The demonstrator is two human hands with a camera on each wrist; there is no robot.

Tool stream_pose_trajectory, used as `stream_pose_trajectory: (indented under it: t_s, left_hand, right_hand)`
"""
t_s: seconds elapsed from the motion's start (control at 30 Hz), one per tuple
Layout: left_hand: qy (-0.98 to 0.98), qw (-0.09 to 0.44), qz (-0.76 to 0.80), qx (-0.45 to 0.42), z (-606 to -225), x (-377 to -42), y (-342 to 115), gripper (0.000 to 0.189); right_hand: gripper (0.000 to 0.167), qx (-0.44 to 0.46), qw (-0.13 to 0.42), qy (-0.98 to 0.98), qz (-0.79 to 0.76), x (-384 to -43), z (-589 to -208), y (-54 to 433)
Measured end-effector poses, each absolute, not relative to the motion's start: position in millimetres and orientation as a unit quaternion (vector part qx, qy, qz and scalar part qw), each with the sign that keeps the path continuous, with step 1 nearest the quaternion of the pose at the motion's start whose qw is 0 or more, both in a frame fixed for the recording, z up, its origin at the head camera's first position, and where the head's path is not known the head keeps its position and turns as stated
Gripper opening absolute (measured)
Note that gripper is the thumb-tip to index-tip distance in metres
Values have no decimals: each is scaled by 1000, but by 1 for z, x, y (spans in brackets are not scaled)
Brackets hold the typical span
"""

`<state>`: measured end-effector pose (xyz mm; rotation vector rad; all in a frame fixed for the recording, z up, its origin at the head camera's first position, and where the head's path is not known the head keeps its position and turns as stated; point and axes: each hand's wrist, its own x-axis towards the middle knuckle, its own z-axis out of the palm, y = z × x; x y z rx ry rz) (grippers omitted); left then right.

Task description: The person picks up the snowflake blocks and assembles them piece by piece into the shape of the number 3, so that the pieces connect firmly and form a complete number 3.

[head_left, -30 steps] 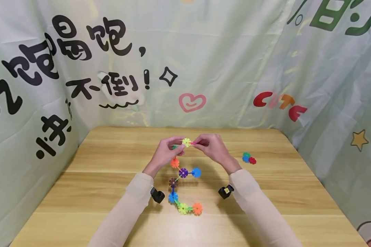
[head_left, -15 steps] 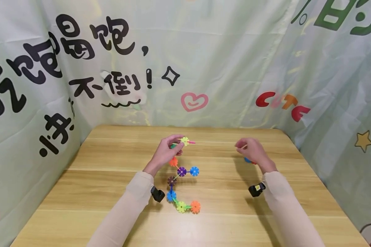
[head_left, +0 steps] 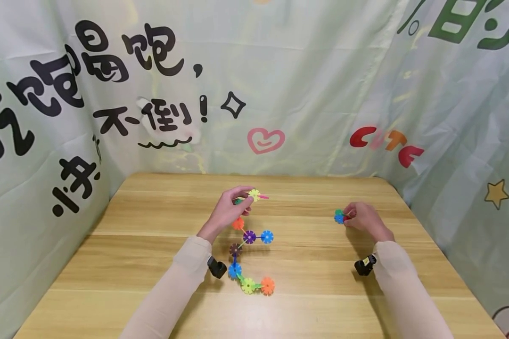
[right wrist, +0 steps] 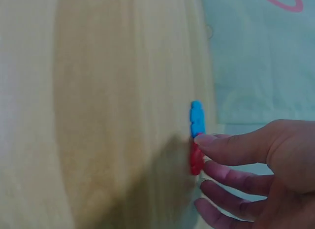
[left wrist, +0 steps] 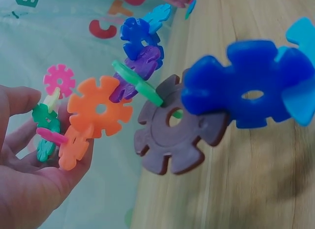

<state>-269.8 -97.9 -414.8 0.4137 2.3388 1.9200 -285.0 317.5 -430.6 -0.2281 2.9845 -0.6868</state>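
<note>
My left hand (head_left: 231,207) pinches the upper end of a linked chain of plastic snowflake discs, by a green disc (left wrist: 45,116) and a yellow one (head_left: 254,194). A pink disc (left wrist: 59,81) sticks out from the yellow one. Below the hand, the chain runs through an orange disc (left wrist: 100,108), a purple disc (head_left: 249,237) with a blue side disc (head_left: 267,237), and a brown disc (left wrist: 170,125), down to an orange end disc (head_left: 267,286). At right, my right hand (head_left: 366,220) pinches a red snowflake disc (right wrist: 196,157) between thumb and forefinger, low over the table.
A blue disc (head_left: 339,217) and a green disc (head_left: 339,212) lie against the red one on the wooden table (head_left: 305,301). Printed fabric (head_left: 305,94) hangs behind the table's far edge. Both wrists wear small black cameras.
My right hand has left the pink disc, travelled right and come down to the red disc. My left hand keeps its grip on the chain in almost the same place.
</note>
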Motion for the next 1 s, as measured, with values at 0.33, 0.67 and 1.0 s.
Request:
stream_pose_trajectory:
  t_s: [0.33, 0.67, 1.0]
  left_hand:
    - [763, 37, 631, 137, -417, -269, -96, 37]
    - [763, 40, 631, 136, -413, -270, -95, 40]
    - [762, 38, 634, 127, -413, -268, -91, 35]
  right_hand:
    - [15, -68, 22, 970, -233, -285, -441, 322]
    - [13, -75, 16, 964, -253, -285, -417, 301]
    - [20, -94, 34, 934, -344, -282, -395, 252]
